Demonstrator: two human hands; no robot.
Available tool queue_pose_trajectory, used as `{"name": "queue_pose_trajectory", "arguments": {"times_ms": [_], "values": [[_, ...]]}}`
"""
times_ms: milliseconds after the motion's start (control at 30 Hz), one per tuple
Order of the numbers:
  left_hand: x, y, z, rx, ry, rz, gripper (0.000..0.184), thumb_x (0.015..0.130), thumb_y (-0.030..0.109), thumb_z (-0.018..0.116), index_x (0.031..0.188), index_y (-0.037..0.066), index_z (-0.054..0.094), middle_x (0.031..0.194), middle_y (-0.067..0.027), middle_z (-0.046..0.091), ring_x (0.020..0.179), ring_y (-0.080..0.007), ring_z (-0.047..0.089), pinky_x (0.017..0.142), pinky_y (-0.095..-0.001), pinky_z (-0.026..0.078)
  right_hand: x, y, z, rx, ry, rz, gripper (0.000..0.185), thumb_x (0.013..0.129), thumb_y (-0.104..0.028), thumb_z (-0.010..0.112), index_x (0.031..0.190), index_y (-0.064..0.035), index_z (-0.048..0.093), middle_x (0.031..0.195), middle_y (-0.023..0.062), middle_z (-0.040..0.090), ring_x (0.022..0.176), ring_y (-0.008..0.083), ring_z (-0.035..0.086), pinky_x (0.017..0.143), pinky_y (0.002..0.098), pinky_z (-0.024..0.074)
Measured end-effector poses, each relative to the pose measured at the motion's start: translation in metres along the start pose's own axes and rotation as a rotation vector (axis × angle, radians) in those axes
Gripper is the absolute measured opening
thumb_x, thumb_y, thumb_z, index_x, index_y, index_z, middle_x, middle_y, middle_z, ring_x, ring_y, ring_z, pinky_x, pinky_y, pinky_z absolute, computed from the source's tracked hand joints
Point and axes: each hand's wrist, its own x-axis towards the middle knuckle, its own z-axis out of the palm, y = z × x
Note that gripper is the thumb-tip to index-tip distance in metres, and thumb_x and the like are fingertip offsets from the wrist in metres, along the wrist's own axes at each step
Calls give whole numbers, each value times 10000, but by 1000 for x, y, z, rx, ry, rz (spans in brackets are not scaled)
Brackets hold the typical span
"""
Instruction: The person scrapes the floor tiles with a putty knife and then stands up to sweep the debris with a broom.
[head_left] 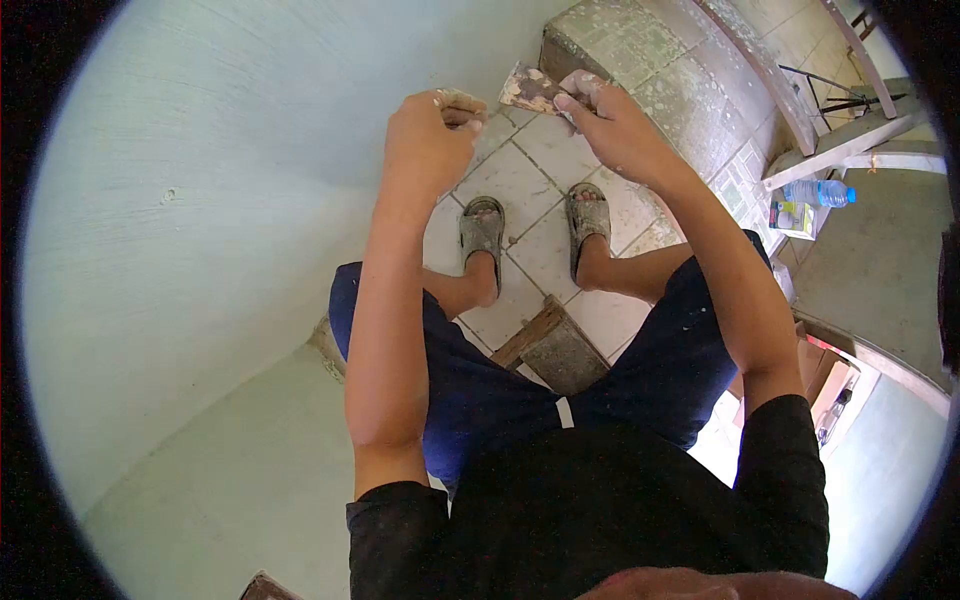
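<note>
1. Two hands are in view above the floor (520, 200); the right hand (604, 112) pinches a scraper (530, 88) by its handle, grip closed, blade pointing toward the left hand.
2. Left hand (436, 125): fingers curled, pale residue on them, nearest the wall (220, 230). Whether this grip is pressed together or pinches anything cannot be told.
3. Scraper location: held in the air between the wall and the tiled step (625, 55), its blade coated in patchy residue.
4. Progress: judged under way, from the residue on blade and fingers. Wall is pale, with sweeping streaks and one small mark (168, 196). How much is done and how much is left cannot be determined.
5. Step shows pale spatter, not cleaned off.
6. Containers: a clear bottle (820, 193) with a blue cap on; fill level not legible. Just beside it, a white-and-green box (792, 218); contents not visible.
7. Both slippers (482, 232) are soiled; a block (565, 355) sits between the legs.
</note>
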Motion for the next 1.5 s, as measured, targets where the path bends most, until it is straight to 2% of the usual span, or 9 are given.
{"name": "queue_pose_trajectory", "arguments": {"times_ms": [100, 167, 200, 267, 400, 467, 1100, 1167, 1500], "values": [[6, -18, 9, -27, 78, 242, 311, 787, 137, 778, 1015, -55, 690, 927, -127, 706, 811, -173, 644, 756, -299, 507, -1, -5, 1, -14, 13, -1, 269, 979, -258, 503, 986, 2, 567, 809, 194, 615, 764, 328, 592, 732, 424, 446], [-1, 1, 5, -127, -42, 18, 392, 733, 191, 833, 1002, -57, 694, 903, -118, 710, 821, -163, 645, 767, -297, 508, -1, -2, 3, -73, 18, -42, 291, 991, -278, 499, 1034, -1, 577, 731, 64, 564, 694, 147, 536, 634, 313, 429], [-1, 5, 4, -128, -41, 15, 392, 733, 191, 833, 1002, -57, 694, 903, -118, 710, 821, -163, 645, 767, -297, 508, -1, -3, 3, -73, 15, -42, 291, 991, -278, 499, 1034, -1, 577, 731, 64, 564, 694, 147, 536, 634, 313, 429], [-1, 8, 3, -153, -71, -3, 447, 707, 235, 858, 1007, -53, 695, 907, -116, 711, 835, -155, 643, 770, -291, 505, -2, -7, 4, -36, -6, -17, 309, 978, -283, 501, 1024, 15, 567, 837, 217, 617, 810, 367, 608, 764, 439, 454], [2, 6, 4, -176, -16, 3, 406, 729, 237, 846, 988, -41, 702, 896, -104, 708, 842, -141, 633, 762, -280, 497, 0, -13, 6, -49, -84, 65, 328, 978, -296, 502, 1013, 22, 571, 833, 226, 614, 798, 378, 608, 753, 444, 457], [3, 6, 4, -233, 20, -5, 345, 764, 225, 820, 964, -32, 708, 861, -86, 701, 792, -129, 614, 726, -269, 481, 4, -3, 11, -80, -40, -82, 283, 997, -304, 490, 933, -35, 553, 702, 35, 500, 636, 137, 454, 594, 309, 398], [19, 1, 9, -200, 81, -82, 331, 871, 282, 718, 974, -31, 708, 832, -74, 670, 738, -133, 553, 687, -273, 444, 12, 2, 9, -114, -26, -44, 286, 993, -313, 498, 987, -37, 574, 728, 50, 532, 647, 142, 494, 574, 315, 421], [19, -2, 16, -249, 74, 29, 347, 853, 292, 740, 975, -32, 709, 851, -66, 677, 760, -134, 563, 717, -277, 447, 11, -4, 6, -90, -66, 27, 362, 967, -310, 508, 997, 39, 596, 887, 266, 628, 886, 431, 613, 795, 469, 463], [26, -3, 9, -290, 92, -49, 350, 838, 308, 755, 923, -29, 717, 814, -47, 658, 759, -134, 542, 715, -295, 428, 14, -7, 8, -136, -32, 3, 372, 973, -312, 501, 991, 50, 584, 906, 281, 616, 895, 446, 601, 799, 480, 459]]}}
